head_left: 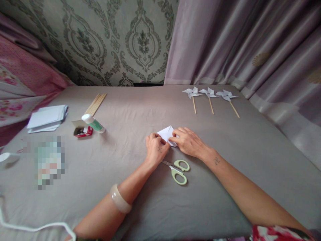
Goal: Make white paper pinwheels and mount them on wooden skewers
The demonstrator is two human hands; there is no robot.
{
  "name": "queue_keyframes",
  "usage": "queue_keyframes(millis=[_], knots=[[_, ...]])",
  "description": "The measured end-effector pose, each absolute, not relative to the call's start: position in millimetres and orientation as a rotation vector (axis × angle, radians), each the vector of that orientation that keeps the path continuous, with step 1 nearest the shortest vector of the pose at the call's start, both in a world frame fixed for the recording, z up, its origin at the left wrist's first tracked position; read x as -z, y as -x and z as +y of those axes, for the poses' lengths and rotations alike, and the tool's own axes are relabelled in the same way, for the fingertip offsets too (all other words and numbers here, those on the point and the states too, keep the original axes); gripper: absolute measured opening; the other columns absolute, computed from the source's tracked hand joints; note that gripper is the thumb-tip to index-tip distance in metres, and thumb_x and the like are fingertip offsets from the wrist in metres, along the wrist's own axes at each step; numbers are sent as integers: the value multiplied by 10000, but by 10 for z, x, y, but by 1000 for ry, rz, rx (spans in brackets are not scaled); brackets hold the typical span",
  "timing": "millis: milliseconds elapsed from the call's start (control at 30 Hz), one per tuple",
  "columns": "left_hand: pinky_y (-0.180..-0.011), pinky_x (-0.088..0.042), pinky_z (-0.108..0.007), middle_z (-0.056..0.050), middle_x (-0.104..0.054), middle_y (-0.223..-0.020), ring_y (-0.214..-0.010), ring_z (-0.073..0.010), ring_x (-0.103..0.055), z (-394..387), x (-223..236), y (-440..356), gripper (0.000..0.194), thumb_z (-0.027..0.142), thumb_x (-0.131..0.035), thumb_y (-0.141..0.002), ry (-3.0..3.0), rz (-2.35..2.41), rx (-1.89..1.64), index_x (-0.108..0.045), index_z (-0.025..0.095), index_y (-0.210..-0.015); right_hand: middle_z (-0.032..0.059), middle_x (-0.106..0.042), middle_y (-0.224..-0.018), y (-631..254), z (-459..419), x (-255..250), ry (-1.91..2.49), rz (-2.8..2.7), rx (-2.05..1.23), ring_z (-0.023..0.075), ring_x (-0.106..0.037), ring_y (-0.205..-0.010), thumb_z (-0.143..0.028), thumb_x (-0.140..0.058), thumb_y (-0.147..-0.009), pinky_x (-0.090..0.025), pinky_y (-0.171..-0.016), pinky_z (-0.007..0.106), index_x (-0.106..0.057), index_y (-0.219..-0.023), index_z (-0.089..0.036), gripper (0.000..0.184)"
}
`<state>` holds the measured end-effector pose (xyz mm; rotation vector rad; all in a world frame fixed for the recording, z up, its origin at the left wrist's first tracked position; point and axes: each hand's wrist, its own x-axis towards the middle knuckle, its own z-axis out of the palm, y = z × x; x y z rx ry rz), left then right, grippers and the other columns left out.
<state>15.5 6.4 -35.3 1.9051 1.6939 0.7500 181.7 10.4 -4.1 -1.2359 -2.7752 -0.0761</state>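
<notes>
Held a small folded piece of plain white paper (165,133) just beyond the scissors with pale green looped handles and metal blades (176,170), low over a greyish, faintly creased cloth (140,207). Curled the left hand (156,146) over the paper's left and near edges, with thumb and fingers closed on it, beyond the scissors and slightly to their left. Wore a thick, smooth, pale bangle (120,199) on that forearm, nearer than the scissors and well to their left. Gripped the paper's right side with the right hand (189,141), with thumb and bent forefinger drawn narrow, beyond the scissors and slightly to their right. Could not tell the exact place of the hidden fingertips.

Saw three white paper pinwheels on slim wooden sticks (209,92) in a row, far beyond the scissors and to their right. Noted a bundle of pale, straight wooden sticks (94,106) far beyond the scissors and to their left. Saw a white-capped cylindrical tube with a green label (95,124) and a small open red box with dark contents (86,134), both beyond the scissors and well to their left. Noted a stack of flat white sheets (46,117) farther out on that side. Made out only a pixelated greenish patch (50,160), far left of the scissors.
</notes>
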Motion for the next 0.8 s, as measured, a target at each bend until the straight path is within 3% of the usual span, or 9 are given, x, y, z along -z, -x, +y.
queue_keyframes(millis=[800], knots=[[-874,-399,-364,-67,-583,-871,-909,-217,-505,62,373,-149,101,195,-609,-702,-1889,1696,-749,-664,171,-621,88,-587,-922,-1785,238,49,1115,-2875,93,186,-447,-860,-141,-485,-888,-260,-720,313,-672,-889,-178,190]])
